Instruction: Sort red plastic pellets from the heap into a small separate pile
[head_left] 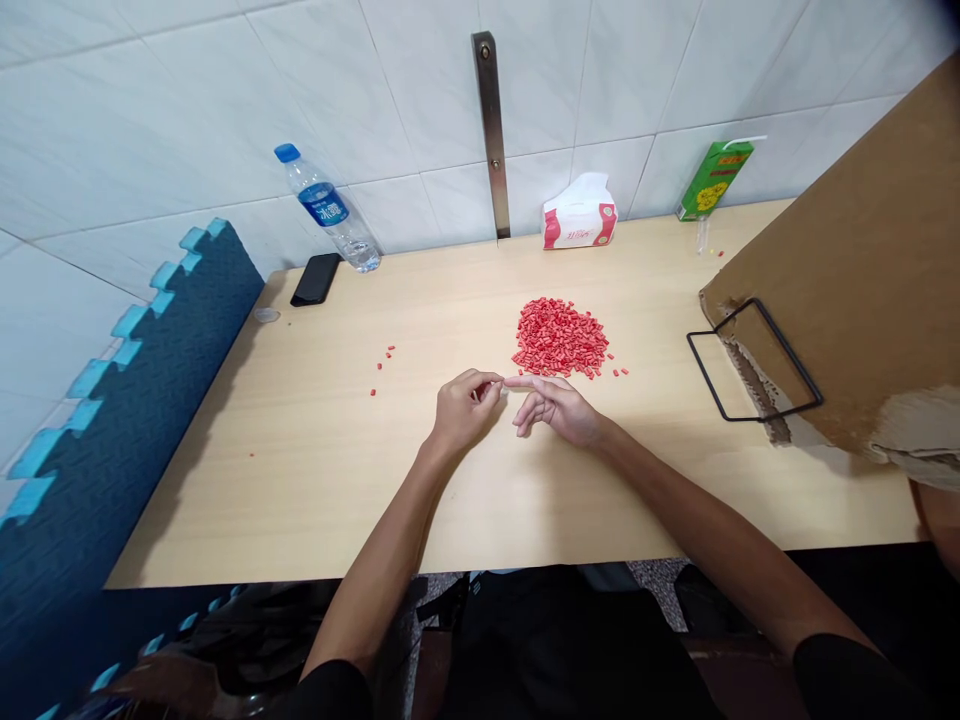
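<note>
A heap of small red pieces (561, 338) lies on the wooden table (315, 480), just beyond my hands. My left hand (466, 405) is closed, thumb and fingers pinched together around something small and pale that I cannot make out. The index finger of my right hand (559, 408) is stretched out to the left, its tip at the left hand's fingertips. The other fingers of that hand are loosely curled and apart, with nothing seen in them. A few loose red pieces (373, 392) are scattered to the left of the heap.
Along the wall stand a water bottle (327, 208), a tissue pack (580, 225) and a green drink carton (714, 182). A black phone (316, 280) lies at the back left. To the right are a cardboard sheet (855, 270) and a black wire frame (810, 385). Blue foam mats (142, 400) edge the left side.
</note>
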